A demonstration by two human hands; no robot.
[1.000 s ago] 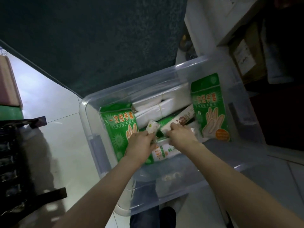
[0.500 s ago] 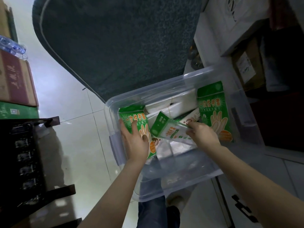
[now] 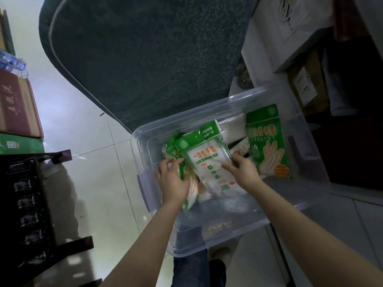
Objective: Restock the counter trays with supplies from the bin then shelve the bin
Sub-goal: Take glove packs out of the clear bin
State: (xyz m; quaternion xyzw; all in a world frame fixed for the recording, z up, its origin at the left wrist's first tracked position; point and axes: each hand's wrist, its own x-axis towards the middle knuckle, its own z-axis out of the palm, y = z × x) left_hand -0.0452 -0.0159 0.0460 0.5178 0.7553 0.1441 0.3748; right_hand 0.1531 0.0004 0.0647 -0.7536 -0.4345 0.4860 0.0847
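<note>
Green-topped glove packet [image 3: 209, 160] apparently pinched between both hands [image 3: 173, 181] over bin [image 3: 269, 94].

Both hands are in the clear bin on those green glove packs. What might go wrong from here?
1. The right hand pinches only the edge of the raised glove pack; the slick film may slip and drop back.
2. The left hand presses on a second pack partly under the first, so both might lift together.
3. The clear bin appears to sit over the person's legs rather than on a surface; pulling hard might tip it.
</note>
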